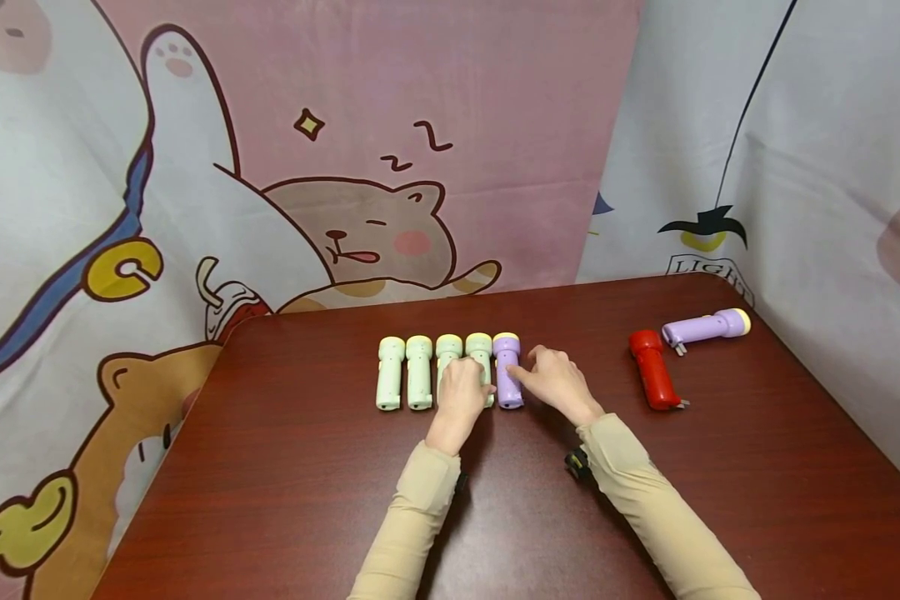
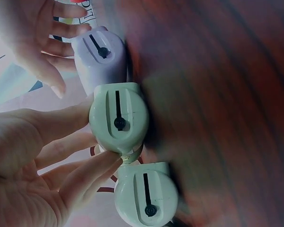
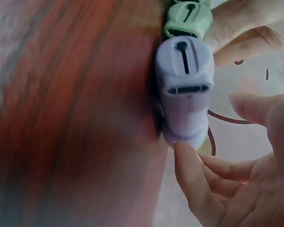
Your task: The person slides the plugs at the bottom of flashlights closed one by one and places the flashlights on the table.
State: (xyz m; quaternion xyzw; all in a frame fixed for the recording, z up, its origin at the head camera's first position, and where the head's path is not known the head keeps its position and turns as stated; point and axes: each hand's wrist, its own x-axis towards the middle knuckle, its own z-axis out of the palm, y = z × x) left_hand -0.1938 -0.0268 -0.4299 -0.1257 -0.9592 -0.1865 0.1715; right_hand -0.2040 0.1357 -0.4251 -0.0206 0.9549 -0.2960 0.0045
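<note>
Several light green flashlights (image 1: 391, 375) lie side by side in a row, their yellow-rimmed heads toward the far edge. My left hand (image 1: 462, 392) grips the rightmost green flashlight (image 2: 120, 116), thumb along one side and fingers along the other. Right beside that one, a purple flashlight (image 1: 506, 385) ends the row. My right hand (image 1: 558, 382) is at the purple flashlight's right side with fingers loosely spread. In the right wrist view its index fingertip is right at the purple head, and its thumb stands apart from the body.
Farther right on the dark red-brown table (image 1: 307, 500) lie a red flashlight (image 1: 655, 371) and a second purple flashlight (image 1: 705, 327), both with plug prongs sticking out. A cartoon-printed cloth (image 1: 495, 125) hangs behind the table's far edge.
</note>
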